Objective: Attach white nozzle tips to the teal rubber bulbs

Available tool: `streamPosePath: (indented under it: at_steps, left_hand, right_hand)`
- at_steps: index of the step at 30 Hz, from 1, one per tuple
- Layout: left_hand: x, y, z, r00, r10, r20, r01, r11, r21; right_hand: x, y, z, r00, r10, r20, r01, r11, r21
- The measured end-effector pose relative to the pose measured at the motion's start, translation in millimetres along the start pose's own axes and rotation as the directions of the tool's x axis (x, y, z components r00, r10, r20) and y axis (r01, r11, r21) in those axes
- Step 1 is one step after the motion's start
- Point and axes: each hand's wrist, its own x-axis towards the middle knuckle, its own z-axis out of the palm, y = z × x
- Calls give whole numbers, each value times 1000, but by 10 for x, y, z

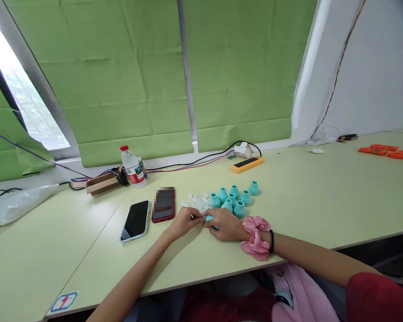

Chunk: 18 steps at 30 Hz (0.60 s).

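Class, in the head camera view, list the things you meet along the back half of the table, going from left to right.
Clear plastic bag → cardboard box → water bottle → red phone → teal cups → yellow power strip → orange pieces.

Pink scrunchie (255, 237), black band (272, 241) on right wrist; red sleeve (379, 295).

A pale yellow-green bench (322, 210) is stretching across the room. Green blinds (127, 89) are hanging along the far side, daylight is coming through an uncovered window (23, 98) at far left, and a white wall (372, 71) is rising at right.
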Motion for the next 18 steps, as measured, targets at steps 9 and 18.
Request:
streamPosePath:
  at_steps: [9,18]
  left_hand:
    - [-15,38,-8,999,31,-19,-30,998,60]
    - [-19,44,49,994,89,-60,-80,987,142]
  right_hand:
    - [-5,-15,-15,1000,5,-9,-5,1000,-16]
    - [-4,-8,-16,1000,-4,-4,4,1000,-18]
